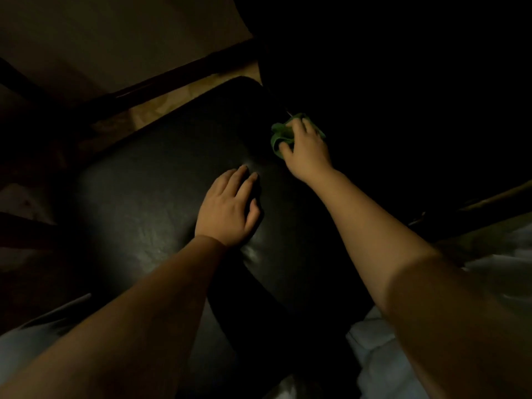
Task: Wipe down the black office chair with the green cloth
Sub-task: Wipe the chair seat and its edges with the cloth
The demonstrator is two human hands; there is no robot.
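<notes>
1. A black, glossy, leather-look office chair (138,203) fills the middle of the view. Its padded seat is seen from above, and the backrest rises at the upper right, almost lost in shadow.
2. A crumpled green cloth (279,137) sits at the back of the seat, right where the seat meets the backrest.
3. The right hand (306,152) lies on the cloth with fingers curled over it and the thumb at its near edge. Its grip is clamped on the cloth, pressing it against the chair.
4. The left hand (227,208) rests flat on the seat, near the right hand but apart from it. Its grip is apart, fingers straight and slightly spread, holding nothing.
5. Both forearms are bare.
6. Beyond the seat's far edge runs a strip of pale patterned floor (161,108), and beyond that a dark wooden rail (178,72).
7. Rumpled white fabric (380,358) shows at the lower right (what it belongs to cannot be told).
</notes>
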